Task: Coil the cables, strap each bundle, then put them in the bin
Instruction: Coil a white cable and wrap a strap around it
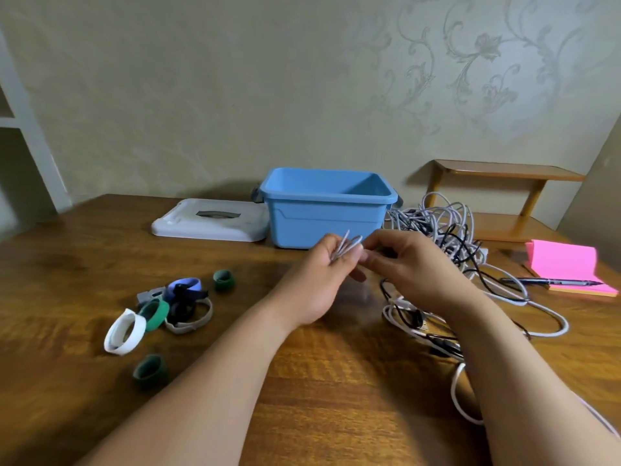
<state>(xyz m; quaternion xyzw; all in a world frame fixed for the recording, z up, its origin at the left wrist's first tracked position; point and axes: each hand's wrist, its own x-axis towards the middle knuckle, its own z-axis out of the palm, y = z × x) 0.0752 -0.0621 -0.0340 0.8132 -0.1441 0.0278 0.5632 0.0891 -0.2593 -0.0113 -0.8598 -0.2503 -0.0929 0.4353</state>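
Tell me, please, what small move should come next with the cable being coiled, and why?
Probably wind one more loop: the left hand holds only a few small loops of thin pale grey cable, the right hand pinches it alongside, and the coloured fabric straps lie untouched.

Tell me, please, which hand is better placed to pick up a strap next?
Probably the left hand: the straps lie on its side, and the right hand would have to cross over it. Both hands pinch the coiled cable, so the right could hold it alone.
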